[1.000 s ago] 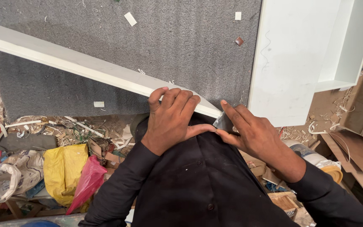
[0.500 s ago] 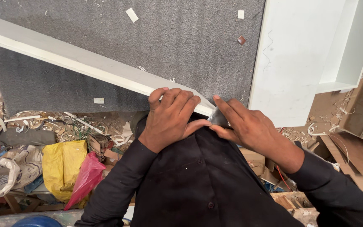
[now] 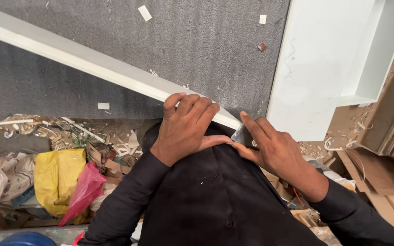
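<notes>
A long white board runs from the upper left down to my chest, lying across a grey carpeted surface. My left hand grips its near end from above, fingers curled over the top face. My right hand is right beside it at the board's end corner, index finger stretched along a small grey metal blade pressed at that corner. Both arms are in black sleeves, and my black shirt hides the board's very end.
A white cabinet panel with a shelf stands at the right. Brown wooden boards lean at the far right. Yellow and pink plastic bags, white sacks and wood scraps litter the floor at the left. Small offcuts lie on the carpet.
My right hand has slid a little left toward the board's end corner and my left hand. The view has shifted slightly; the board stays held.
</notes>
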